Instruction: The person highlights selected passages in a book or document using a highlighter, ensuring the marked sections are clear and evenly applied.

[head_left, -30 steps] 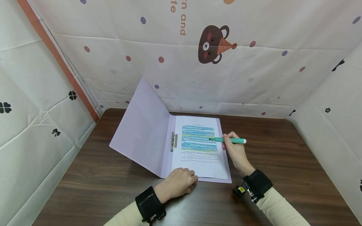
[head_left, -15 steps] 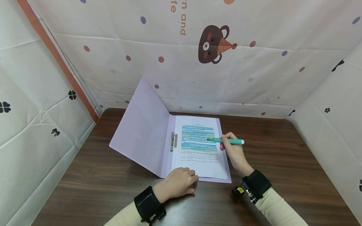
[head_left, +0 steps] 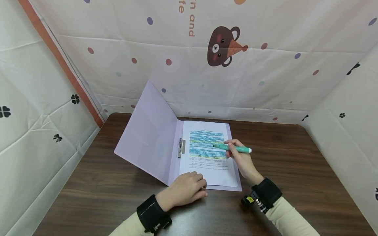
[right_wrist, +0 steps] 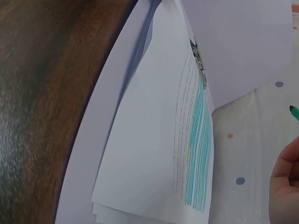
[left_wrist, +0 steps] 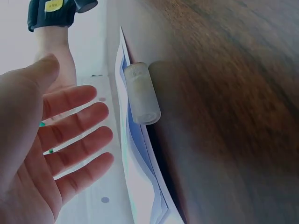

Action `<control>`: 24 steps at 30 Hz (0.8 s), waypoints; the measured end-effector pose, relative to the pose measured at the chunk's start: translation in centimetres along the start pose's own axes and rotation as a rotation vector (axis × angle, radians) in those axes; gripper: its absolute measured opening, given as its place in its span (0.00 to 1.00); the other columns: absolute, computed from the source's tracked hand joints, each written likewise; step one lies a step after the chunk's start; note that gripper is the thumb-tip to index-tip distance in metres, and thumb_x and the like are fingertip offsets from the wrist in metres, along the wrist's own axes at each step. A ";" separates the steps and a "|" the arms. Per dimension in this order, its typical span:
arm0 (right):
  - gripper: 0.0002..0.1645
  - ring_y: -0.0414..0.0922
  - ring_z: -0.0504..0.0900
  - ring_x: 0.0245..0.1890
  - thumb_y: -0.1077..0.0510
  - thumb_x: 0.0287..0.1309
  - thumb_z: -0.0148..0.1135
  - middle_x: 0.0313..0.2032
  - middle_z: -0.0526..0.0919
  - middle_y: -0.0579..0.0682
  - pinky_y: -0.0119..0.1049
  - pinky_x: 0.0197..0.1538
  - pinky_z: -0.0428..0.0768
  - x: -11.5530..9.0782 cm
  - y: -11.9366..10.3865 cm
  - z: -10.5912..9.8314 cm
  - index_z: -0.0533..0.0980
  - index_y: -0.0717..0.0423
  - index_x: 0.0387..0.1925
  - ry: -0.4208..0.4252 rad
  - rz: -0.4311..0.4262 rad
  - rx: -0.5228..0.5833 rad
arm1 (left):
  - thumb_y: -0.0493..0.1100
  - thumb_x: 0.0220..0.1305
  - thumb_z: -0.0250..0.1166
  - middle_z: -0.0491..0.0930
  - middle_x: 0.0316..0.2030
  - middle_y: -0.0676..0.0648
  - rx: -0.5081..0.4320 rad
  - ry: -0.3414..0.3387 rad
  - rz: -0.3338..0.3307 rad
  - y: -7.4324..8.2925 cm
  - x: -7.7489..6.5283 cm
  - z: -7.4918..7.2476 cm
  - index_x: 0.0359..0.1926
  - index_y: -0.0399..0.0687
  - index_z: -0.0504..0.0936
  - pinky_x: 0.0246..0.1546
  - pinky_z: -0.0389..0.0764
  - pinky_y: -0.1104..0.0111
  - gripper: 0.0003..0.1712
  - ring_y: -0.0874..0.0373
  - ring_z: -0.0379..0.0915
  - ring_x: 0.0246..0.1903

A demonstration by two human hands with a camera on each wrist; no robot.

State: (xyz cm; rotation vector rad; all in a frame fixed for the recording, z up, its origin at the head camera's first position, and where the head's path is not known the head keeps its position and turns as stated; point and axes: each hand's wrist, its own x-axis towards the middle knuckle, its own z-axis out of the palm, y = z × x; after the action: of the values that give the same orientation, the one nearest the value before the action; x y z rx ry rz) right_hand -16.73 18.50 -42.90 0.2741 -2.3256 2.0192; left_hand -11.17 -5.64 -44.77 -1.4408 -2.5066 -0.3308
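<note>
My right hand pinches a green marker, its dark tip uncapped and pointing left over the page. The printed sheet has many lines coloured blue and a few yellow, with plain lines lower down. It lies in an open lilac folder with a metal clip at the spine. My left hand is at the folder's near edge, its fingers loosely extended in the left wrist view. There, a small translucent cylinder, resembling a pen cap, lies beside the paper's edge; the hand hides it in the head view.
The folder's cover stands tilted up on the left, near the patterned cloth behind the table. Dark wooden table top extends around the folder. Several sheets are stacked under the top page.
My right hand has carried the marker slightly left across the page, tip leading. The left hand has shifted slightly, its fingers and thumb loosening from a more curled pose.
</note>
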 end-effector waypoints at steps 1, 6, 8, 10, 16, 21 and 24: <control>0.25 0.46 0.72 0.30 0.44 0.64 0.45 0.27 0.72 0.56 0.31 0.40 0.75 0.0 0.0 0.0 0.69 0.62 0.48 -0.009 -0.004 0.005 | 0.56 0.61 0.56 0.70 0.28 0.57 -0.004 0.003 -0.003 0.0 -0.1 0.0 0.32 0.54 0.76 0.27 0.67 0.75 0.13 0.65 0.63 0.28; 0.27 0.49 0.74 0.33 0.44 0.66 0.42 0.32 0.75 0.58 0.31 0.40 0.76 0.1 0.0 0.3 0.69 0.63 0.50 -0.045 -0.010 0.042 | 0.57 0.60 0.56 0.71 0.31 0.56 -0.008 0.023 -0.019 -0.3 -0.4 -0.1 0.34 0.53 0.76 0.32 0.69 0.73 0.14 0.64 0.65 0.32; 0.28 0.49 0.74 0.34 0.44 0.66 0.41 0.34 0.76 0.58 0.31 0.40 0.76 0.1 0.0 0.4 0.69 0.63 0.51 -0.046 -0.006 0.051 | 0.58 0.60 0.56 0.72 0.33 0.56 -0.010 0.028 -0.023 -0.4 -0.5 -0.1 0.35 0.52 0.76 0.35 0.70 0.72 0.15 0.63 0.66 0.34; 0.28 0.50 0.74 0.34 0.44 0.66 0.41 0.35 0.77 0.59 0.31 0.40 0.76 0.0 -0.1 0.5 0.69 0.63 0.52 -0.048 -0.004 0.058 | 0.58 0.60 0.56 0.72 0.35 0.55 -0.014 0.027 -0.031 -0.5 -0.7 -0.2 0.36 0.52 0.77 0.37 0.71 0.71 0.16 0.62 0.67 0.36; 0.25 0.54 0.73 0.35 0.47 0.66 0.42 0.36 0.74 0.60 0.32 0.41 0.76 0.0 -0.3 0.8 0.68 0.63 0.52 -0.071 -0.005 0.045 | 0.59 0.60 0.55 0.74 0.41 0.52 0.003 -0.004 -0.074 -0.8 -1.1 -0.3 0.42 0.49 0.77 0.45 0.71 0.67 0.20 0.59 0.68 0.44; 0.24 0.51 0.74 0.32 0.46 0.64 0.47 0.32 0.73 0.60 0.34 0.37 0.78 0.2 -0.2 1.3 0.69 0.63 0.48 -0.034 0.013 0.009 | 0.53 0.60 0.57 0.74 0.47 0.49 0.060 -0.013 -0.106 -1.0 -1.6 -0.4 0.47 0.48 0.76 0.51 0.69 0.65 0.18 0.57 0.66 0.50; 0.23 0.49 0.75 0.29 0.46 0.62 0.50 0.30 0.74 0.59 0.33 0.34 0.78 0.4 0.0 1.6 0.71 0.62 0.45 0.008 0.030 -0.027 | 0.49 0.59 0.58 0.73 0.50 0.48 0.085 -0.012 -0.119 -1.1 -1.8 -0.4 0.49 0.48 0.75 0.53 0.68 0.64 0.18 0.55 0.65 0.52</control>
State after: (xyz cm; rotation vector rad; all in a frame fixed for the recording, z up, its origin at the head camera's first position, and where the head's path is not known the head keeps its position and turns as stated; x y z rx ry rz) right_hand -16.96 16.89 -43.11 0.2302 -2.3646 1.9966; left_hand -11.24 -7.78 -45.05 -1.2687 -2.5890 -0.2344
